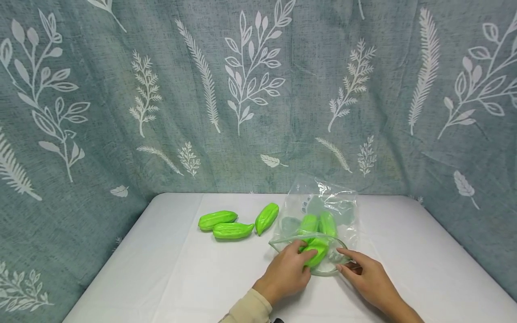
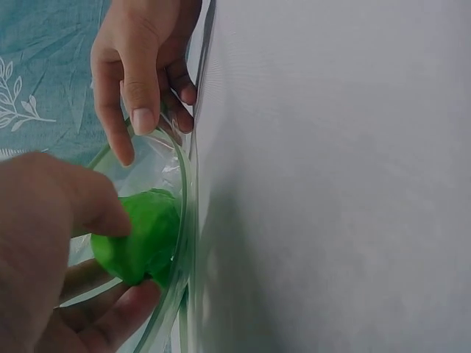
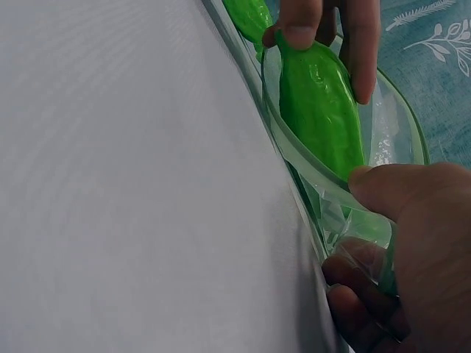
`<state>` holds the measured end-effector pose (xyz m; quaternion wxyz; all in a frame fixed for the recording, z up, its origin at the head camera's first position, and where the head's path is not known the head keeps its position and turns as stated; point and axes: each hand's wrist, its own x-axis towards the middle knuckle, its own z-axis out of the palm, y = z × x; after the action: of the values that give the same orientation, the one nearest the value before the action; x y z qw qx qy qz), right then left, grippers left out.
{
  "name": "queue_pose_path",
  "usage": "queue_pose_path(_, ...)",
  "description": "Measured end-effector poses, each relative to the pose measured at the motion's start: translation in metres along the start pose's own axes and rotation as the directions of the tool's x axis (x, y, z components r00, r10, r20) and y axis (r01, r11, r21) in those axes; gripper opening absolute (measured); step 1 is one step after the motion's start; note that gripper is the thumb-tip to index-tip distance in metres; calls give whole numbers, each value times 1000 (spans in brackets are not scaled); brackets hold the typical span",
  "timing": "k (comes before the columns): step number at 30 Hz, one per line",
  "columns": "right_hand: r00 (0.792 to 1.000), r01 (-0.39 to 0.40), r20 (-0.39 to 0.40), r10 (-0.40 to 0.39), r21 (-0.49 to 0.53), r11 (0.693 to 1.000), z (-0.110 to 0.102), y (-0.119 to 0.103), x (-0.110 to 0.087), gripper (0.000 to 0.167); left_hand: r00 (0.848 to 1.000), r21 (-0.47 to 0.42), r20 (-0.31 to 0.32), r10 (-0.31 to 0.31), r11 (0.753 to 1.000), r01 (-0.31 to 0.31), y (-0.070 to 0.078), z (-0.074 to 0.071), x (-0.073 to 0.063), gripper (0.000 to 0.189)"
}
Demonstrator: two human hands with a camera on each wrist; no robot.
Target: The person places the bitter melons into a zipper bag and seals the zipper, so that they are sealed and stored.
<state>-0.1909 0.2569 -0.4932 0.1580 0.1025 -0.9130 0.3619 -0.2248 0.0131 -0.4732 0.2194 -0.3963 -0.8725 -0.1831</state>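
Note:
A clear zip bag point(image 1: 343, 211) lies on the table with its mouth open toward me and several bright green ribbed gourds point(image 1: 328, 224) inside. At the mouth, my left hand point(image 1: 286, 271) grips another green gourd point(image 1: 317, 256), thumb and fingers on either side of it. The left wrist view shows the rounded end of this gourd point(image 2: 143, 228) within the bag's rim; the right wrist view shows its long ribbed side point(image 3: 320, 107). My right hand point(image 1: 369, 276) pinches the bag's edge on the right, its thumb point(image 3: 383, 187) at the rim.
Left of the bag lie three loose green gourds: one at the back point(image 1: 218, 220), one in front of it point(image 1: 233, 230), and one tilted near the bag point(image 1: 267, 218). A white cloth covers the table point(image 1: 181, 278). A leaf-patterned curtain point(image 1: 250, 148) hangs behind.

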Motion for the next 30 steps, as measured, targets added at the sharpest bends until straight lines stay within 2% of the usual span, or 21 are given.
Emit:
queue_pose_path(8,1000,10,-7,-10,-8,1000,-3,-1,0,46,1000,21,-2,27,999,-27,2,-1,2,44)
queue_pose_path(19,1000,-22,6,22,15,1000,-1,-1,0,48,999,40,-34,38,999,-37,3,0,4,37)
queue_pose_path(30,1000,-29,12,29,18,999,1,0,0,47,999,49,-41,31,998,-29,4,-3,-2,35)
